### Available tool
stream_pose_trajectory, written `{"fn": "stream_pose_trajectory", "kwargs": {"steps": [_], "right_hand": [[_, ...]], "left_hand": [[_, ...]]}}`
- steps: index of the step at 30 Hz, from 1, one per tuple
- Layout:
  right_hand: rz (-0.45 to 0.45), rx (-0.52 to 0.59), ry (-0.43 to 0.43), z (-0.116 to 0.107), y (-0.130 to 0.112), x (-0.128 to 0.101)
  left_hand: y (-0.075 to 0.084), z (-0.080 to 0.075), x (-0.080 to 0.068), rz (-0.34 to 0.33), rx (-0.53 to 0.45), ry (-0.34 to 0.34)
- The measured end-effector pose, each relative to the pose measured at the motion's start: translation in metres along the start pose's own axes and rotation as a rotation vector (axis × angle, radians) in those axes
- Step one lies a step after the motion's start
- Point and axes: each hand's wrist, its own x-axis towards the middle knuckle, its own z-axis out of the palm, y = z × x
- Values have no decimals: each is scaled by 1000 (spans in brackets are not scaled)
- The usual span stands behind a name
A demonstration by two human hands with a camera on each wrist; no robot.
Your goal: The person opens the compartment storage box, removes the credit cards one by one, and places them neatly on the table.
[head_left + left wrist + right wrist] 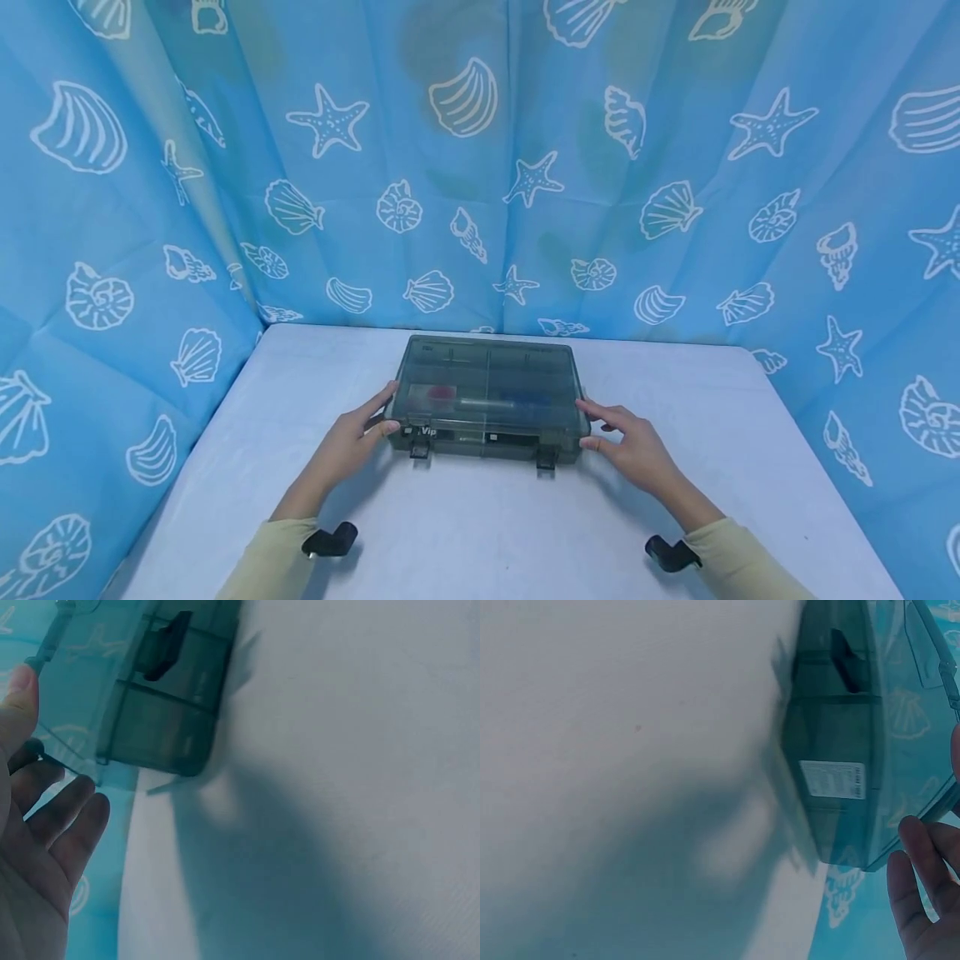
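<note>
Though lid tinted, box (487,396) contents blurred; hands (352,437) (630,446) flank it

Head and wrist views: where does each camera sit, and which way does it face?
Head: above, looking forward and down at the box on the table; both hands and sleeves show.
Left wrist: beside the left hand, facing the box's corner and latch.
Right wrist: beside the right hand, facing the box's other end.
All share the box.

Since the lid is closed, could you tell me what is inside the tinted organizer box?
Through the organizer box lid: dividers, something red, something blue. Tinting hides what they are.
</note>
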Motion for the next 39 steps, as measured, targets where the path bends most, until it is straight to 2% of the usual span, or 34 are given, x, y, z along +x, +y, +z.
{"fn": "stream_pose_trajectory", "kwargs": {"steps": [7, 20, 26, 34, 39], "right_hand": [[2, 10, 6, -10, -11, -2], [30, 46, 19, -28, -27, -3], [31, 79, 42, -38, -38, -3], [27, 59, 79, -49, -52, -5], [28, 55, 73, -56, -60, -8]], "left_hand": [[7, -7, -3, -6, 51, 21], [32, -27, -13, -8, 139, 106], [43, -36, -17, 10, 181, 159], [56, -44, -21, 4, 246, 217], [64, -49, -25, 28, 263, 280]]}}
